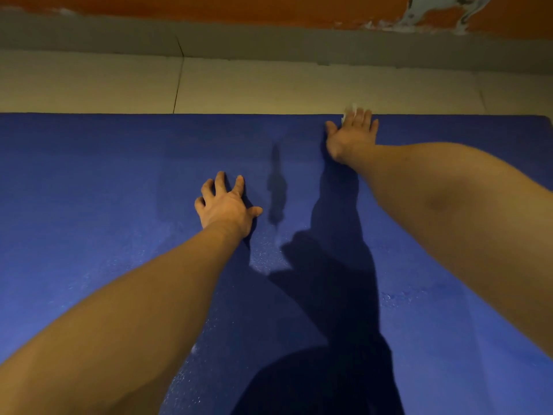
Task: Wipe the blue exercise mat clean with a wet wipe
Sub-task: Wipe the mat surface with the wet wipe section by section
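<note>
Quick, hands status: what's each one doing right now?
Left hand: open, fingers spread, resting on the mat, holding nothing.
Right hand: open, flat, pressing the wipe onto the mat's far edge.

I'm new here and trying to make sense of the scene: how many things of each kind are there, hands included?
Hands: 2, the left hand and the right hand
Mat: 1, blue
Wipe: 1, white, under the right hand's fingers
Total: 4

Pale floor tiles, orange wall (peeling)
</note>
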Tool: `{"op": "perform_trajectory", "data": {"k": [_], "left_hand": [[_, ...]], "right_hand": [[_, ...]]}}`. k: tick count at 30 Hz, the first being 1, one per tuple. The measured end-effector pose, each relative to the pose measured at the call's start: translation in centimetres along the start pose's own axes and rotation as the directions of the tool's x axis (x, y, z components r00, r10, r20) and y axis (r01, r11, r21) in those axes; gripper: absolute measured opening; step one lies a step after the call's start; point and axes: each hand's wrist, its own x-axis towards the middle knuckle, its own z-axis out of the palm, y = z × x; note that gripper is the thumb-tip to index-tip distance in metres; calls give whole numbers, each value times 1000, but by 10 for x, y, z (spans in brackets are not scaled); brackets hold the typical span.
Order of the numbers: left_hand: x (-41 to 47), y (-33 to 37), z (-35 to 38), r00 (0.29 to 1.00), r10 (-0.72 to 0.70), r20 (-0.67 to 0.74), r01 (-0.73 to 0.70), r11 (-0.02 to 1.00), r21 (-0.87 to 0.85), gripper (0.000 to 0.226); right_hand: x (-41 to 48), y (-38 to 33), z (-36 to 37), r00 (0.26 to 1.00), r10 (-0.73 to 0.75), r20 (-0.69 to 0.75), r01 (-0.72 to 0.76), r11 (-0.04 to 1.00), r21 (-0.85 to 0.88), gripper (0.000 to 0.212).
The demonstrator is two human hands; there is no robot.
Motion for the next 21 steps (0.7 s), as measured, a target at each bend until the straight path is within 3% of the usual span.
{"op": "perform_trajectory", "data": {"k": [6, 10, 12, 17, 19, 21], "left_hand": [[0, -1, 0, 1000, -8, 8, 8, 1000, 1, 84], [1, -1, 2, 1000, -7, 12, 7, 1000, 11, 84], [1, -2, 3, 1000, -6, 11, 6, 1000, 9, 84], [1, 0, 2, 1000, -7, 15, 7, 1000, 14, 85], [1, 1, 1, 1000, -13, 27, 13, 1000, 14, 85], [2, 2, -1, 999, -18, 34, 17, 1000, 21, 85]], "right_hand": [[-42, -38, 30, 969, -246, 4, 246, 969, -9, 77], [-42, -12, 32, 917, -399, -4, 397, 913, -100, 75], [-30, 14, 24, 929, -369, -29, 364, 925, -109, 73], [-18, 43, 14, 997, -64, -30, 62, 996, -62, 78], [-27, 20, 20, 997, -56, -61, 58, 998, 28, 79], [-43, -7, 32, 982, -150, -118, 160, 984, 79, 75]]}}
